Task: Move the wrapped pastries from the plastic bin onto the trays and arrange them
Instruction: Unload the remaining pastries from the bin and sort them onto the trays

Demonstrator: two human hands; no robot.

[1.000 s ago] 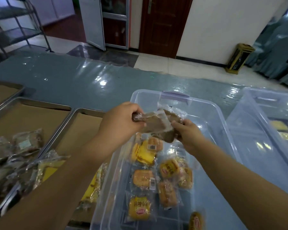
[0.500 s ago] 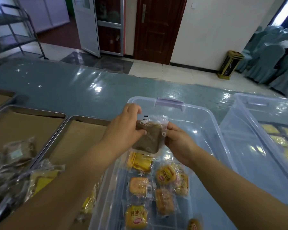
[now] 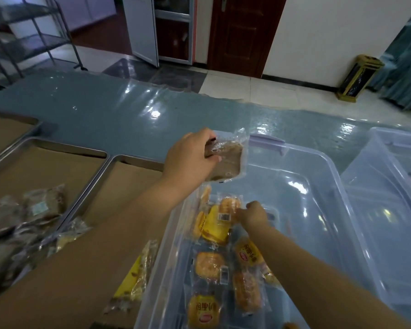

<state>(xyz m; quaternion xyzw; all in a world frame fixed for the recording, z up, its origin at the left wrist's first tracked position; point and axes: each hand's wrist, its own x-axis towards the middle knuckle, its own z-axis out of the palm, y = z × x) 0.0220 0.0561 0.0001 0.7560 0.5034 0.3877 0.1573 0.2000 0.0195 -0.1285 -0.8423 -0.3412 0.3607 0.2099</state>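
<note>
Above glossy blue worktop (image 3: 105, 110), gripping brown wrapped pastry (image 3: 226, 162) in left hand (image 3: 188, 157); right hand (image 3: 253, 213) low in clear plastic bin (image 3: 294, 172), grasp unclear.

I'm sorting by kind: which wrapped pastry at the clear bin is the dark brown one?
The brown pastry gripped in the left hand, above the bin's far left corner. The pastries lying inside it are orange or yellow.

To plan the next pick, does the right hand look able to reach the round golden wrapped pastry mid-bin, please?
Probably yes: the right hand is down inside the lidless clear plastic bin, just beyond the round golden wrapped pastry, which lies uncovered with nothing between.
</note>
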